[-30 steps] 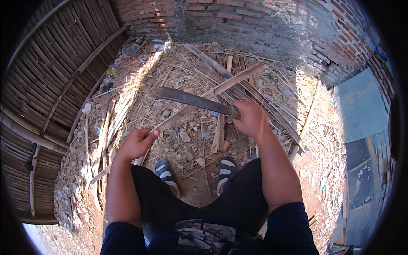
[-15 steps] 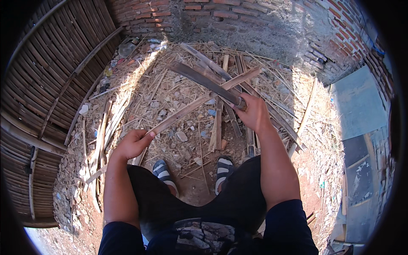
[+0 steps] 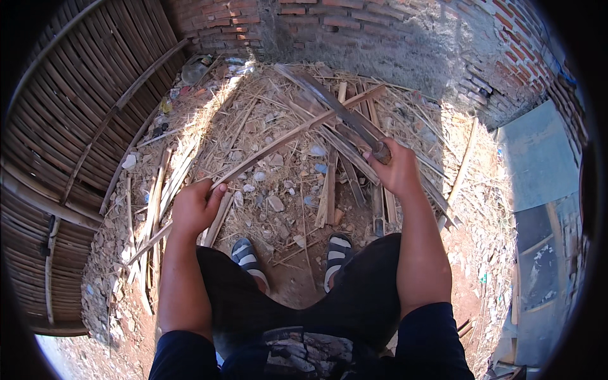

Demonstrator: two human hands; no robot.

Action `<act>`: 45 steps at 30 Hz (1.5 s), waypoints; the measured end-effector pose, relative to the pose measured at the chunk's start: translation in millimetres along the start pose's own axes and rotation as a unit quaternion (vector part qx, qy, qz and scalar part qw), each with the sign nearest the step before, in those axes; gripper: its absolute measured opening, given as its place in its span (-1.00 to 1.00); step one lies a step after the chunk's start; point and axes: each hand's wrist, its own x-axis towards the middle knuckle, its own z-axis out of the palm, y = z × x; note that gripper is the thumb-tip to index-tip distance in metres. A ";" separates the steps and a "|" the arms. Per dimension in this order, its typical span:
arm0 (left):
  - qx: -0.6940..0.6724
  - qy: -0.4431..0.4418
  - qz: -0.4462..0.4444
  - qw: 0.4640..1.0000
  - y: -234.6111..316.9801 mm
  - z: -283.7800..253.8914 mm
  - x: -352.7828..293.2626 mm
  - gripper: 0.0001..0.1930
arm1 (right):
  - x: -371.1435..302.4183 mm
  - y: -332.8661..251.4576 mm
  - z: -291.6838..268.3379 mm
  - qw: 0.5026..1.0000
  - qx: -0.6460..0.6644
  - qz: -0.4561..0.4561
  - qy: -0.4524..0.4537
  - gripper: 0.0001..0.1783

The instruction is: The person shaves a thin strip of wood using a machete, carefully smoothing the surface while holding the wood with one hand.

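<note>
Left hand (image 3: pixel 195 206): closed, gripping a long, narrow, brown wooden strip (image 3: pixel 272 149) toward its near left end.
Right hand (image 3: pixel 398 168): wrapped tightly around the handle end of a dark, long-bladed metal machete (image 3: pixel 354 124).
Strip: slanting from near left to far right, above straw-and-stone-littered ground (image 3: pixel 297 282).
Machete: crossing the strip toward its far end; whether touching, cannot tell.
Far side: red brick wall (image 3: pixel 354 25).
</note>
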 end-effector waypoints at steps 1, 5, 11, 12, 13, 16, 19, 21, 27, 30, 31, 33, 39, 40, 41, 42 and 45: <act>-0.001 0.009 0.009 1.000 0.9 1.4 0.0 -0.54 | -3.1 -3.5 1.2 0.999 -0.002 -0.038 -0.003 -0.50; 0.010 0.024 0.005 1.000 5.2 1.3 -1.5 -0.56 | -14.0 -21.7 5.9 0.984 -0.002 -0.178 -0.025 -0.55; 0.019 0.076 0.013 0.997 3.0 -1.8 -4.1 -0.62 | -13.6 -29.0 -6.3 0.994 0.007 -0.107 -0.005 -0.59; 0.015 0.084 0.009 0.996 3.3 -1.5 -3.5 -0.62 | -9.0 -26.2 -13.0 0.999 0.008 -0.052 0.001 -0.60; 0.011 0.092 0.005 0.996 4.0 -1.6 -2.8 -0.62 | -3.6 -12.6 -5.9 0.998 -0.009 -0.045 0.038 -0.59; 0.003 0.100 -0.002 0.995 3.8 -0.8 -2.5 -0.61 | -7.0 -19.0 -4.7 0.999 0.000 -0.053 0.006 -0.60; -0.009 0.104 0.007 0.995 5.5 1.7 -0.5 -0.62 | -20.4 -28.5 0.8 0.984 0.008 -0.176 -0.004 -0.61; -0.015 0.106 0.013 0.994 6.1 1.8 -1.6 -0.62 | -29.0 -43.2 3.6 0.972 -0.008 -0.231 -0.031 -0.59; -0.015 0.132 0.057 0.989 3.4 1.3 -4.0 -0.63 | -23.0 -39.8 4.4 0.977 0.030 -0.207 0.026 -0.60; -0.008 0.134 0.051 0.990 4.5 -1.8 -3.7 -0.63 | -11.8 -28.0 -2.2 0.993 0.027 -0.105 0.048 -0.60; -0.006 0.134 0.050 0.990 4.5 -2.7 -3.3 -0.62 | -9.9 -25.9 -3.1 0.996 0.018 -0.070 0.045 -0.59; -0.022 0.096 0.046 0.994 6.4 -2.3 -2.0 -0.61 | -11.9 -19.2 1.3 0.991 0.021 -0.118 0.054 -0.59; -0.049 0.012 0.055 0.997 2.8 -3.2 -5.1 -0.55 | -27.7 -42.6 -2.7 0.965 -0.012 -0.260 -0.008 -0.63; -0.053 -0.004 0.054 0.997 2.6 -4.7 -5.6 -0.53 | -28.1 -43.8 -3.3 0.962 -0.019 -0.272 0.000 -0.63; -0.059 0.002 0.050 0.997 2.2 -2.7 -5.7 -0.53 | -24.0 -38.6 -4.4 0.976 -0.004 -0.219 -0.003 -0.62; -0.061 0.007 0.047 0.997 2.0 -2.6 -5.4 -0.52 | -13.9 -29.3 -7.5 0.986 0.014 -0.166 -0.006 -0.60; -0.051 0.006 0.033 0.998 -3.2 -3.2 -4.5 -0.50 | 6.0 -4.0 -11.0 0.995 0.090 -0.042 0.029 -0.58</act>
